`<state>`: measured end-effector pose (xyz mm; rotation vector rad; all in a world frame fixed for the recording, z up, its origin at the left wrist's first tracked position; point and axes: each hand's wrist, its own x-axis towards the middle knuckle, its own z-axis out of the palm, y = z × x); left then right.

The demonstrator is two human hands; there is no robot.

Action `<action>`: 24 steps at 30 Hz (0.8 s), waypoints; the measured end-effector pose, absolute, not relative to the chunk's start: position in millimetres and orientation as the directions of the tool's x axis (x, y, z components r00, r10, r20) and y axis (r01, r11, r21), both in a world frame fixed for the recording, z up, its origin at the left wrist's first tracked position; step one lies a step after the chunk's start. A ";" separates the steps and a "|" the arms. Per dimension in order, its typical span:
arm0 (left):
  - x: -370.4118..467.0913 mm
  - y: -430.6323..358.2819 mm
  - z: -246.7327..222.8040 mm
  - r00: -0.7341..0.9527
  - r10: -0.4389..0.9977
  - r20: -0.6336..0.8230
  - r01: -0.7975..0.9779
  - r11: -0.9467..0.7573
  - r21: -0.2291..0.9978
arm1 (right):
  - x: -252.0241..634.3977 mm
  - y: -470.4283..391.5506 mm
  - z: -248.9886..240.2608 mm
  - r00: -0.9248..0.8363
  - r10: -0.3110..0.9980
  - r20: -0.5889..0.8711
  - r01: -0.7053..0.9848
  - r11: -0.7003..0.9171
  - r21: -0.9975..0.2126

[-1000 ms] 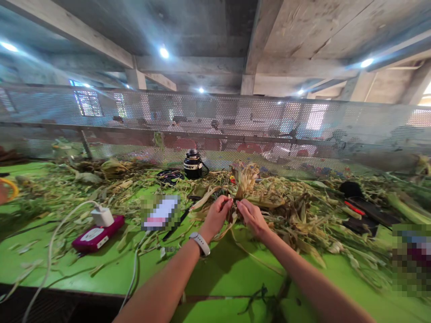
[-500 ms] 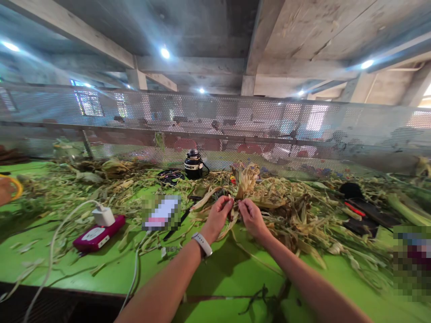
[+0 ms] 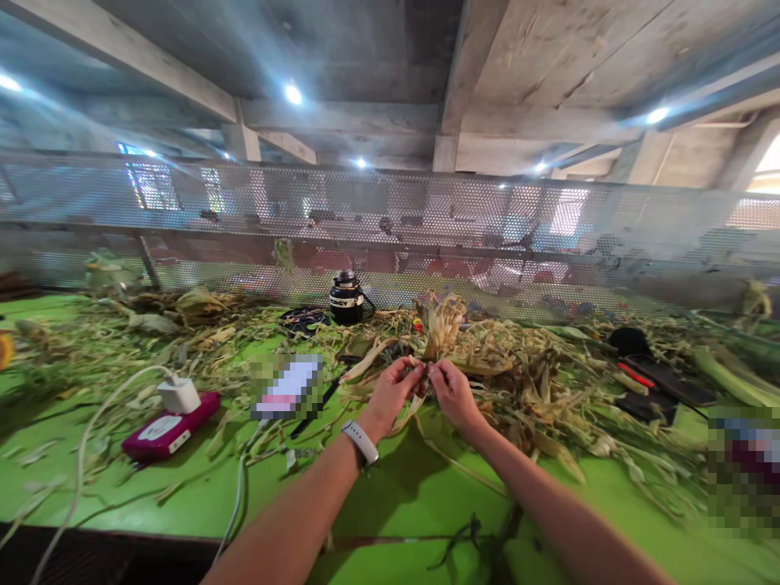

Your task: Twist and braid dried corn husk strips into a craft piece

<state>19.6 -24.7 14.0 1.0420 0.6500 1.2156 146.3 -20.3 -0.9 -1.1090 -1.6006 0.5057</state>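
Note:
My left hand (image 3: 395, 393), with a white band on its wrist, has thumb and fingers pinched together near the middle of the green table (image 3: 420, 504). Close on its right, my right hand (image 3: 452, 395) is pinched too, the fingertips of both nearly touching. A small pale piece shows between them, too small to make out. Just behind the hands stands a bunch of dry tan husks (image 3: 444, 321). Brown, curled husks (image 3: 545, 382) lie to the right of my right hand.
A black jar (image 3: 347, 299) stands behind, before a perforated metal screen (image 3: 487, 219). Left lie a phone (image 3: 288, 387) with a cable and a magenta power block (image 3: 171, 431) with a white plug (image 3: 179, 396). Dark devices (image 3: 661, 380) lie right; husk scraps are strewn around.
The view has shifted slightly, so things sit a little further left. My left hand's fingertips have moved a little closer to my right hand's. A co-worker's hand at the left edge has left the view.

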 end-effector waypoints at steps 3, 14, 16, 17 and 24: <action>18.9 -24.3 13.5 0.272 0.958 0.094 -0.448 0.039 0.893 | 147.9 -18.4 -1.1 0.048 0.838 0.543 0.404 0.481 -0.778; 17.0 -21.7 12.5 0.254 0.953 0.167 -0.391 -0.057 0.919 | 150.2 -21.1 1.2 -0.078 0.884 0.462 0.378 0.455 -0.806; 18.0 -20.7 10.4 0.229 0.957 0.180 -0.404 -0.074 0.912 | 147.3 -22.5 0.7 -0.059 0.859 0.509 0.389 0.489 -0.780; 18.4 -20.1 9.3 0.217 0.959 0.183 -0.413 -0.079 0.907 | 146.1 -23.0 0.5 -0.043 0.848 0.529 0.400 0.500 -0.768; 15.4 -19.1 7.4 0.244 0.969 0.031 -0.505 0.100 0.858 | 145.1 -19.4 -3.4 -0.009 0.880 0.474 0.321 0.451 -0.832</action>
